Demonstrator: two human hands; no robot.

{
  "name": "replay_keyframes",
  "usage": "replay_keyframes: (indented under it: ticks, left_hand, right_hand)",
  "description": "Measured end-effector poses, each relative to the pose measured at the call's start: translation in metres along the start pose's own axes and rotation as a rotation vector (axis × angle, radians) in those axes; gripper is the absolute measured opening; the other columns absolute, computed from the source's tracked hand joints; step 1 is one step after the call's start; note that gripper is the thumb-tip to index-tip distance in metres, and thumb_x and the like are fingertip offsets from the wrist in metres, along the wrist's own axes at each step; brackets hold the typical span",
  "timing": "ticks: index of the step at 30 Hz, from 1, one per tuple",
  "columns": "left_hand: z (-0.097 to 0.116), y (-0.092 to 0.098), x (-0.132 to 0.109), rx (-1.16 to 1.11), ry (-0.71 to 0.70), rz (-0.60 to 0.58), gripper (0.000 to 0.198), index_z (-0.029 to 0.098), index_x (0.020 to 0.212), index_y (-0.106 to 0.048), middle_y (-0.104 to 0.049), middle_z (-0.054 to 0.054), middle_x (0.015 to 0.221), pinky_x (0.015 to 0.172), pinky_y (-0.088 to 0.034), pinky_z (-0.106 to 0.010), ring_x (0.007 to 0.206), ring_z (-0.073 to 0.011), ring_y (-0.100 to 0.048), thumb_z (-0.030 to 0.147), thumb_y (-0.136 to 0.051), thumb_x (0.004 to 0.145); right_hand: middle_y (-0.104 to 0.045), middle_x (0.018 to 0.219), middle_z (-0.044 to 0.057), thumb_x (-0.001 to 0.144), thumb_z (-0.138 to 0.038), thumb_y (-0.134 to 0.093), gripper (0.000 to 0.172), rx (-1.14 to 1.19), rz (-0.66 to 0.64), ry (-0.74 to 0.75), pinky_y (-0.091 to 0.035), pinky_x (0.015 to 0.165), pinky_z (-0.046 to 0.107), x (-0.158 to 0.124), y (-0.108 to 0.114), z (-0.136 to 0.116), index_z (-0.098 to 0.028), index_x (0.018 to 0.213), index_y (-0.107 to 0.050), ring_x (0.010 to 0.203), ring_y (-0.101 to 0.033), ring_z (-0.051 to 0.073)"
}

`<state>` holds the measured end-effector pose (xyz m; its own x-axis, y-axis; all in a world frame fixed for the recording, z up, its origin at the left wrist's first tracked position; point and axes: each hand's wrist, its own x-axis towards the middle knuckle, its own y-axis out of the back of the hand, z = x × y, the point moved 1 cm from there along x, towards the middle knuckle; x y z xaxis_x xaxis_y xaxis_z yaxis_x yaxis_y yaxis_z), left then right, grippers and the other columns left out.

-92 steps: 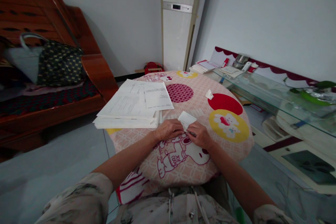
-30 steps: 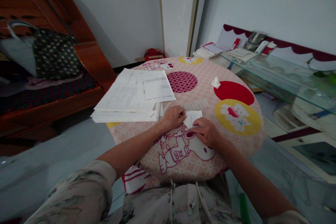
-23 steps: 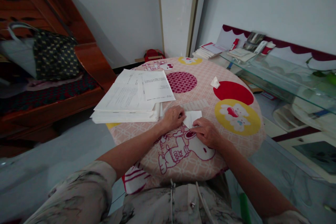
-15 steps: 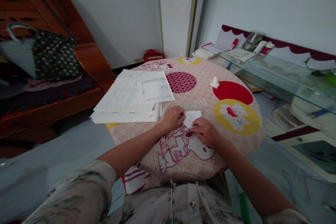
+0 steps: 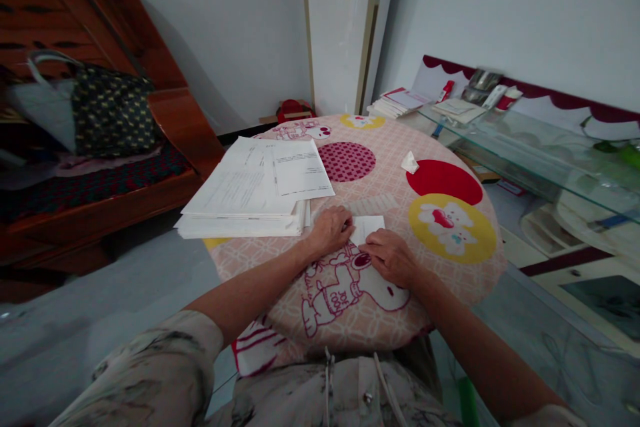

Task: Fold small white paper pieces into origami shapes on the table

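Note:
A small folded white paper (image 5: 369,225) lies flat on the round table's pink cartoon cloth (image 5: 350,293). My left hand (image 5: 331,229) presses its left edge with curled fingers. My right hand (image 5: 391,256) pinches its near edge, fingers pressed together. Both hands rest on the cloth near the table's front.
A thick stack of white sheets (image 5: 250,190) sits at the table's left. A small folded paper piece (image 5: 410,162) lies further back. A glass shelf unit (image 5: 540,160) runs along the right. A wooden bench with a dark bag (image 5: 107,113) stands at left. A tall white appliance (image 5: 337,27) stands behind.
Three seconds ago the paper was tilted up between my hands; now it lies flat and both hands press on it. Over the last second the hands barely moved.

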<state>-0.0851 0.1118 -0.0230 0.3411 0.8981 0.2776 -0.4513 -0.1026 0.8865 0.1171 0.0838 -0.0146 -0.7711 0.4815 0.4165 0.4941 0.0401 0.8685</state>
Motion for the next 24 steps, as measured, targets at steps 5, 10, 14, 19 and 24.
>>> replay_keyframes:
  ticks: [5, 10, 14, 19, 24]
  left_hand:
    - [0.0003, 0.0004, -0.0002, 0.001, 0.009, -0.001, 0.008, 0.017, 0.08, -0.061, -0.062, -0.005, 0.081, 0.079, -0.046, -0.033, 0.083, -0.0205, -0.057, 0.022, -0.058, 0.086]
    - [0.0, 0.0001, 0.0003, -0.009, 0.019, 0.002, 0.009, 0.017, 0.08, -0.062, -0.062, -0.005, 0.081, 0.079, -0.046, -0.034, 0.084, -0.0208, -0.057, 0.022, -0.057, 0.086]
    - [0.0007, 0.0011, 0.0013, -0.01, 0.022, -0.015, 0.008, 0.017, 0.079, -0.063, -0.062, -0.006, 0.081, 0.08, -0.046, -0.034, 0.084, -0.021, -0.058, 0.021, -0.058, 0.085]
    - [0.0017, 0.0016, 0.0027, -0.005, 0.021, -0.033, 0.008, 0.016, 0.078, -0.063, -0.062, -0.006, 0.08, 0.08, -0.046, -0.034, 0.084, -0.0213, -0.058, 0.021, -0.06, 0.084]
    - [0.0004, 0.0014, 0.0013, -0.014, 0.01, -0.009, 0.008, 0.017, 0.079, -0.062, -0.062, -0.006, 0.08, 0.081, -0.046, -0.035, 0.084, -0.0211, -0.058, 0.022, -0.06, 0.085]
  right_hand:
    - [-0.068, 0.109, 0.013, 0.085, -0.008, -0.056, 0.025, -0.033, -0.001, 0.0, -0.049, 0.087, 0.043, -0.0037, -0.0041, 0.0013, -0.017, 0.099, -0.074, 0.096, -0.058, 0.025]
    - [-0.067, 0.124, 0.014, 0.082, -0.006, -0.055, 0.029, -0.036, -0.004, -0.001, -0.05, 0.089, 0.046, -0.0027, -0.0039, 0.0016, -0.017, 0.1, -0.075, 0.099, -0.058, 0.027]
    - [-0.071, 0.118, 0.014, 0.084, -0.007, -0.054, 0.027, -0.016, -0.007, 0.016, -0.051, 0.085, 0.045, 0.0005, -0.0017, 0.0009, -0.016, 0.099, -0.074, 0.095, -0.058, 0.026]
    - [-0.07, 0.115, 0.014, 0.085, -0.006, -0.052, 0.031, -0.033, -0.049, 0.019, -0.051, 0.085, 0.043, 0.0027, -0.0029, 0.0019, -0.014, 0.11, -0.071, 0.094, -0.058, 0.025]
    - [-0.068, 0.122, 0.014, 0.085, -0.008, -0.053, 0.032, -0.079, -0.03, 0.012, -0.05, 0.09, 0.046, 0.0005, -0.0076, 0.0067, -0.015, 0.11, -0.072, 0.099, -0.057, 0.026]
